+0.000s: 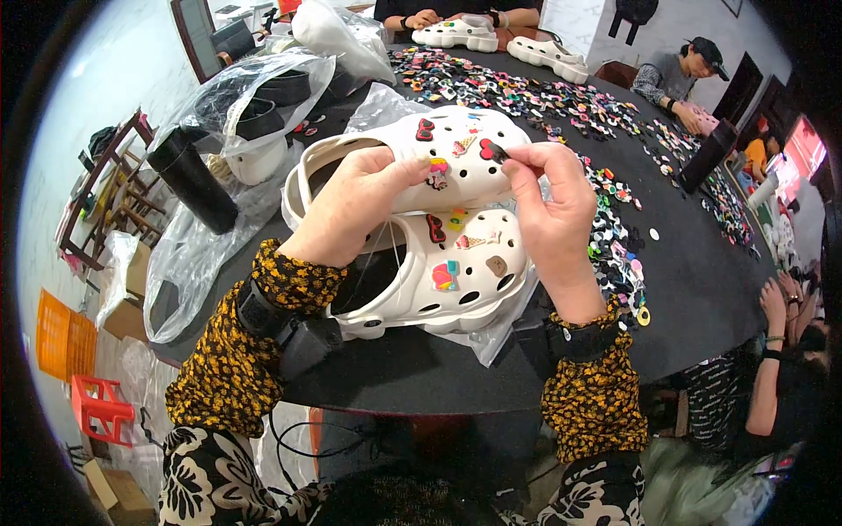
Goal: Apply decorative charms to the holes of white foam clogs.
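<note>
White, its long axis running left to right, the farther clog [478, 188] has its heel end at the left, where the left hand [355, 197] grips it by the opening, thumb beside a rainbow-coloured charm [438, 174], other fingers mostly hidden. Rightward, over the toe, a red-and-black charm [488, 149] sits left of the right hand [561, 197], the nearer hand, its thumb and forefinger pinched together on the charm's dark edge; whether the charm is seated in a hole cannot be told.
</note>
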`<state>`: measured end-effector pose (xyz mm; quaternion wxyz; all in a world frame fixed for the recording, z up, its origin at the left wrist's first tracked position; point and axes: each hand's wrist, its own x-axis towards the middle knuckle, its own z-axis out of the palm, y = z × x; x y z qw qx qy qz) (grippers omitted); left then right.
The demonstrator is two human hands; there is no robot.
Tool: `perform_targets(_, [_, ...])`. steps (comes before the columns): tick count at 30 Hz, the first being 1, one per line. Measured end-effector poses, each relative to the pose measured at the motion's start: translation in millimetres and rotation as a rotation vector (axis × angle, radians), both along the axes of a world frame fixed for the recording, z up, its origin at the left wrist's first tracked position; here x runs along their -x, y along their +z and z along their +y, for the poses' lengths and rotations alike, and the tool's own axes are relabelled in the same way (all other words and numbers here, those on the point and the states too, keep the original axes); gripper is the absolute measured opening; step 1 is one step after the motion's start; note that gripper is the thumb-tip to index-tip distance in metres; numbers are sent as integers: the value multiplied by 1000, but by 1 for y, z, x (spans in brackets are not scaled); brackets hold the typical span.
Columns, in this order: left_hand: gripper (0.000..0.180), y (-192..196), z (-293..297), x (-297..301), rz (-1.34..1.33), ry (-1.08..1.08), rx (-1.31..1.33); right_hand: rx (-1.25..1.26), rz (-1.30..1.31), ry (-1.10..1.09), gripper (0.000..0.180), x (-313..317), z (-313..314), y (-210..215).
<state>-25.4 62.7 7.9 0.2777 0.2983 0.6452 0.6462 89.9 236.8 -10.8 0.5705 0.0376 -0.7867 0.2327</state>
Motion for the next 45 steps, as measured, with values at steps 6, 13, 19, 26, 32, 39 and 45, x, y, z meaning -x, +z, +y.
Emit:
perform_targets(6, [31,4,-3,-3,-12,-4,0,138,-8,32,8,1,2,-2])
perform_targets(13, [29,2,-1,-2,-9,-6,2,154,-3,15,8,2,5,-4])
perform_targets(19, [27,6,-4,-4,31,4,40,141,-15,11,8,3,4,-5])
perform_targets(26, [29,-2,-3,0,6,-50,-25,133,-18,11,8,2,4,-4])
perform_targets(32, [30,0,-4,-4,-29,-82,-57,114,-2,11,10,2,4,-4])
perform_targets(39, [31,2,-4,-6,-67,-87,-67,111,5,1,11,3,3,-5])
perform_targets(45, [31,7,-3,-12,-49,-92,-64,109,1,1,11,2,3,-5])
